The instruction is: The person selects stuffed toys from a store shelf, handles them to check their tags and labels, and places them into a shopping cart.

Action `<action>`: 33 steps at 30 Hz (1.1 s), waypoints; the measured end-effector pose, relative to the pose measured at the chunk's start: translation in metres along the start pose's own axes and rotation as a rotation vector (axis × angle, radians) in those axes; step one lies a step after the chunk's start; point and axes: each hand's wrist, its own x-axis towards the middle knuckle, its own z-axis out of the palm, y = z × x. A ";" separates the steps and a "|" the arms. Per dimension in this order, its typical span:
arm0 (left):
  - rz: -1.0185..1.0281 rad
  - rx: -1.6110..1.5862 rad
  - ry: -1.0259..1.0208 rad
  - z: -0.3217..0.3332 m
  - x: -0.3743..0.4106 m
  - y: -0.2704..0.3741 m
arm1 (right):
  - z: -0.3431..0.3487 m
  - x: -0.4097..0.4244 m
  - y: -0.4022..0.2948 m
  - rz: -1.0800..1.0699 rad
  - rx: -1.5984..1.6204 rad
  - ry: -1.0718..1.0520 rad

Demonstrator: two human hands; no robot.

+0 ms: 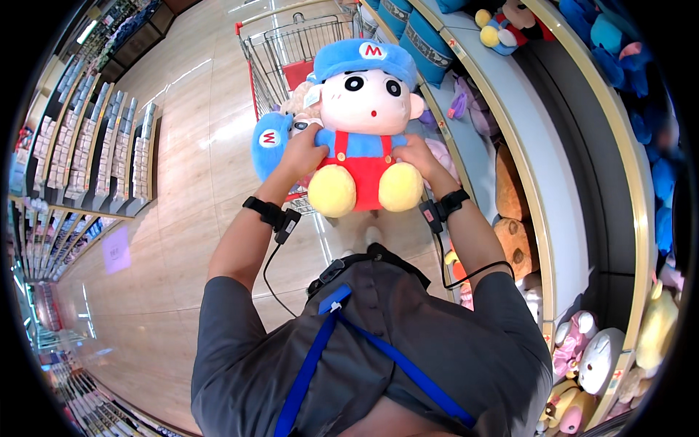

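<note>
A large plush doll with a blue cap, blue shirt and red overalls is held upright, facing me. My left hand grips its arm at the picture's left; my right hand grips the other arm. The doll's round yellow feet point towards me. Behind my left hand, a second plush with a similar blue cap shows partly, along with a beige fluffy plush. A metal shopping cart with red trim stands just beyond; the dolls hide part of it.
Shelves with yellowish edges run close along my right, holding blue cushions, a brown plush and several other soft toys. At the left stands a rack of small packaged goods. A pale purple sheet lies on the tiled floor.
</note>
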 end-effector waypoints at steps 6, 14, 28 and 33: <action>-0.100 0.051 -0.179 0.031 0.014 -0.045 | -0.006 0.048 0.063 0.151 -0.352 -0.242; -0.132 -0.037 -0.170 0.029 0.012 -0.040 | -0.020 0.054 0.064 0.097 -0.162 -0.485; -0.011 -0.037 -0.229 0.032 0.022 -0.050 | 0.004 0.094 -0.098 -0.485 -0.423 -0.278; -0.001 -0.016 -0.154 0.040 0.008 -0.034 | 0.052 0.135 -0.093 -0.526 -0.669 -0.248</action>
